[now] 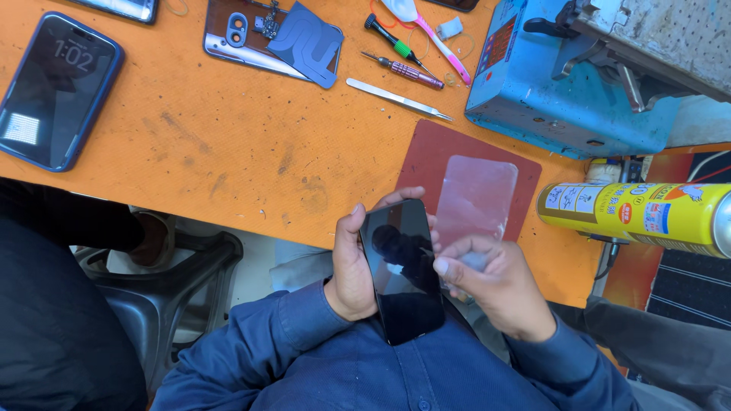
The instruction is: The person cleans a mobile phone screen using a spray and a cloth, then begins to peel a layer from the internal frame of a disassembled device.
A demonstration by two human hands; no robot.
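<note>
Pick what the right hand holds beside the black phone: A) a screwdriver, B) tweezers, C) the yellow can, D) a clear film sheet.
D: the right hand pinches the lower edge of a clear film sheet over the red mat, while the left hand holds the phone; the tweezers, screwdriver and can lie untouched on the table.

Both hands (pixel 358 262) (pixel 495 285) apparently gripping.
</note>
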